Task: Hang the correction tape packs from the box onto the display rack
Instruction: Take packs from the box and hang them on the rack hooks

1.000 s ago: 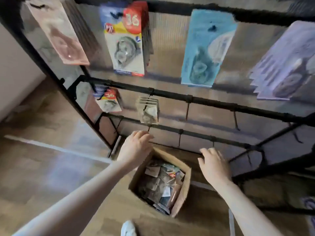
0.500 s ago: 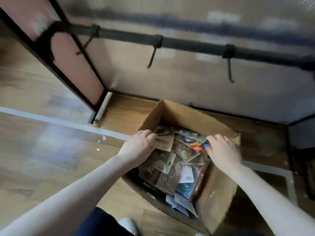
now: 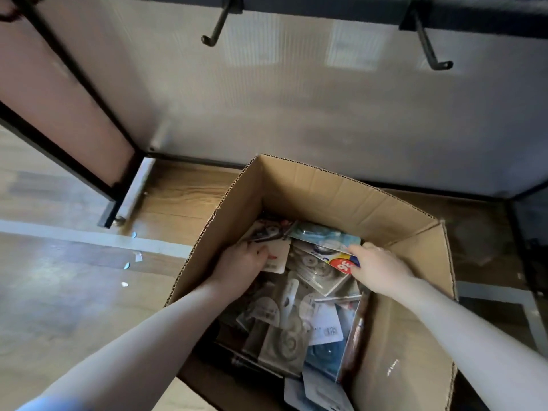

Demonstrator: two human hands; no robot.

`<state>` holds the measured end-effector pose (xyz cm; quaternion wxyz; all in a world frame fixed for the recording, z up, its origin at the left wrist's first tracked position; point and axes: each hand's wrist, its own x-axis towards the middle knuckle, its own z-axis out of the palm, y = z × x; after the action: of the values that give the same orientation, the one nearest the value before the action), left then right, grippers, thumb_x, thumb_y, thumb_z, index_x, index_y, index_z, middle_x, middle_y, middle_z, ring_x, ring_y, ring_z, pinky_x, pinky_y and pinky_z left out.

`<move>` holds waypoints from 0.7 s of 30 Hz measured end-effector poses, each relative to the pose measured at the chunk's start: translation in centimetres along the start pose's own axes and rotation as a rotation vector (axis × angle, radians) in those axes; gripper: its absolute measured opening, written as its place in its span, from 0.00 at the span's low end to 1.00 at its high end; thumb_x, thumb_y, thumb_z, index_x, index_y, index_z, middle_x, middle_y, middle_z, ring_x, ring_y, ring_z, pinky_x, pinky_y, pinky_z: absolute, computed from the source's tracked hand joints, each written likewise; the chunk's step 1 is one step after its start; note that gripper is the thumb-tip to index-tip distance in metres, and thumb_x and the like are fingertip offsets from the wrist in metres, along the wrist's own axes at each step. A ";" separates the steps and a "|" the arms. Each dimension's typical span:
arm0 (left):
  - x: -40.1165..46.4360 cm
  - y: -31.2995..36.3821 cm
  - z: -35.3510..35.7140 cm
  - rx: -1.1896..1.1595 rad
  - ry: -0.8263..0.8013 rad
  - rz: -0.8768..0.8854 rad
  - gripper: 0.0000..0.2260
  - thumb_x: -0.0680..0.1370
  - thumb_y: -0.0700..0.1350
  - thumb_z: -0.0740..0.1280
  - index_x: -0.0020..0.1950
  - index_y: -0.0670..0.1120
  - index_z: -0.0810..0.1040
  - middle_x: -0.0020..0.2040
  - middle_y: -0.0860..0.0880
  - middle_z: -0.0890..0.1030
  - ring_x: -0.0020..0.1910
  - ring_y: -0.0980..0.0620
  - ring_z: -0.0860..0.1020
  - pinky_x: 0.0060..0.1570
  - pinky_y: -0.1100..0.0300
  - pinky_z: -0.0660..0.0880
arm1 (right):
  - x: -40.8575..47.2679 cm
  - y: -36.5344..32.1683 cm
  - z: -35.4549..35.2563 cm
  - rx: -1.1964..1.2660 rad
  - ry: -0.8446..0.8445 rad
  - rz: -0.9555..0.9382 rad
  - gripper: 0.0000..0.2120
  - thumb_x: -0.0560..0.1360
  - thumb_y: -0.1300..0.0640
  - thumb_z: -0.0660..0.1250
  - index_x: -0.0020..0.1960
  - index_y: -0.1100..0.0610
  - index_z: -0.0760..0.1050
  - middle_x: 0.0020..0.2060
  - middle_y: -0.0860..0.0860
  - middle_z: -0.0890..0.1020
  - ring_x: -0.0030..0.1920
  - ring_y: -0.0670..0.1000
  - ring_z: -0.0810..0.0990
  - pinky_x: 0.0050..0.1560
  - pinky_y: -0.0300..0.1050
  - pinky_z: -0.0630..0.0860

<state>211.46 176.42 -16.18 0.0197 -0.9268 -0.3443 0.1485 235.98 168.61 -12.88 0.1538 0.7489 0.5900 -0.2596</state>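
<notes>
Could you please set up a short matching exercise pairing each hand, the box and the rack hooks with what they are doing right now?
Things:
1. left hand
2. right hand
3. cardboard box
4. rack hooks

States:
A. bare, nothing hanging on them
B. grips a beige pack
C. open on the floor, full of packs
D. grips a pack with a red 36 sticker

Pairs: 1-B, 2-D, 3-C, 4-A
</notes>
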 end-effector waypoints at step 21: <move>-4.5 0.5 -3.1 -0.325 -0.314 -0.247 0.24 0.78 0.55 0.61 0.73 0.53 0.60 0.59 0.46 0.78 0.57 0.44 0.77 0.50 0.57 0.73 | 4.0 0.5 0.1 1.105 0.208 0.456 0.11 0.70 0.51 0.71 0.33 0.56 0.79 0.31 0.56 0.82 0.36 0.58 0.83 0.48 0.54 0.80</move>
<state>209.42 173.38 -12.11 -0.1652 -0.8343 -0.4732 0.2297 237.12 171.61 -15.29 -0.2645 0.8470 0.2044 -0.4133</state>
